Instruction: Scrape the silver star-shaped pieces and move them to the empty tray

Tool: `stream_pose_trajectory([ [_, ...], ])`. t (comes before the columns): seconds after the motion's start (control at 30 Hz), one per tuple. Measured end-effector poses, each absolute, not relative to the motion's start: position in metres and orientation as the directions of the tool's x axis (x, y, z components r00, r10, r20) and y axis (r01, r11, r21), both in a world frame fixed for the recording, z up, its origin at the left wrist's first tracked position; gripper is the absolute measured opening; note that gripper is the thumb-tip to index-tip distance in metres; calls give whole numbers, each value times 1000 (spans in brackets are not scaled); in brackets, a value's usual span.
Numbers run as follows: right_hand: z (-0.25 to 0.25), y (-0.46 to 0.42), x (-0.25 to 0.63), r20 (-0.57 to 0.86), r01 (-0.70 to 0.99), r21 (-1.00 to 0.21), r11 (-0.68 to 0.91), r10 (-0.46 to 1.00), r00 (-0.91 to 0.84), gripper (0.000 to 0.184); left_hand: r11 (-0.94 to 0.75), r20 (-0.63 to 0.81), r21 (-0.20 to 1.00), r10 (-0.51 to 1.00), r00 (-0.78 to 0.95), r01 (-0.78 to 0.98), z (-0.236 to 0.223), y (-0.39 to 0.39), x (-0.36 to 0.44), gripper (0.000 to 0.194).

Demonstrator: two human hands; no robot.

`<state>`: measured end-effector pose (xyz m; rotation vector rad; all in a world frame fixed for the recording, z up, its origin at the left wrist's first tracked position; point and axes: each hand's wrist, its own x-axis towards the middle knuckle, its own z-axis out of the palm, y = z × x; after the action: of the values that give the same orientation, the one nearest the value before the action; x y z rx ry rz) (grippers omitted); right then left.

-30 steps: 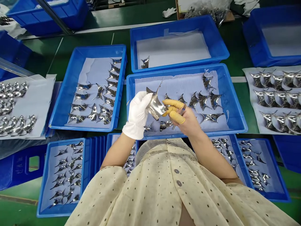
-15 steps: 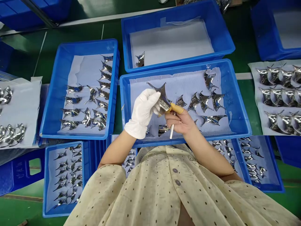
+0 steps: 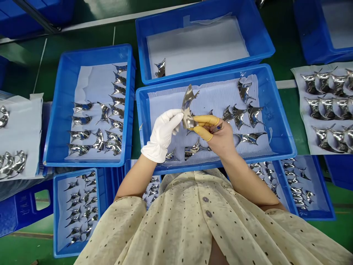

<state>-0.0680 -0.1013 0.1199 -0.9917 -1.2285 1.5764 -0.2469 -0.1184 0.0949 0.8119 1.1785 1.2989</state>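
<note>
My left hand (image 3: pixel 162 134), in a white glove, pinches a shiny curved metal piece (image 3: pixel 187 106) with pointed tips and holds it upright above the middle blue tray (image 3: pixel 275 121). My right hand (image 3: pixel 217 134), with yellow finger cots on two fingers, touches the lower edge of the same piece. Its other fingers are curled around a thin metal tool (image 3: pixel 216 127), mostly hidden. Several like metal pieces (image 3: pixel 239 116) lie on white paper in the tray under the hands.
A left blue tray (image 3: pixel 55 121) holds several metal pieces in rows. A far tray (image 3: pixel 259 36) has one piece (image 3: pixel 160 69). More filled trays (image 3: pixel 59 221) sit near my body, and pieces lie on white sheets (image 3: pixel 325 106) at both sides of the green table.
The metal piece was turned in both hands from lying flat to standing on edge. The right hand's tool, seen hanging down half a second ago, is now mostly hidden. The view shifted slightly.
</note>
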Motion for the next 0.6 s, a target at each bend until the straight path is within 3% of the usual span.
stream_pose_trajectory([
  [0.3,112,-103,-67,-61,-81,-992,-93,942,-331,44,196,-201,866,979,40,-459,98,-115,-248,43],
  [0.47,109,-102,-68,-44,0,-999,-47,944,-328,44,138,-163,761,986,18,-634,99,-117,-246,42],
  [0.6,106,-97,-75,-46,84,-996,-19,942,-332,28,71,-104,800,994,-20,-595,97,-120,-244,50],
])
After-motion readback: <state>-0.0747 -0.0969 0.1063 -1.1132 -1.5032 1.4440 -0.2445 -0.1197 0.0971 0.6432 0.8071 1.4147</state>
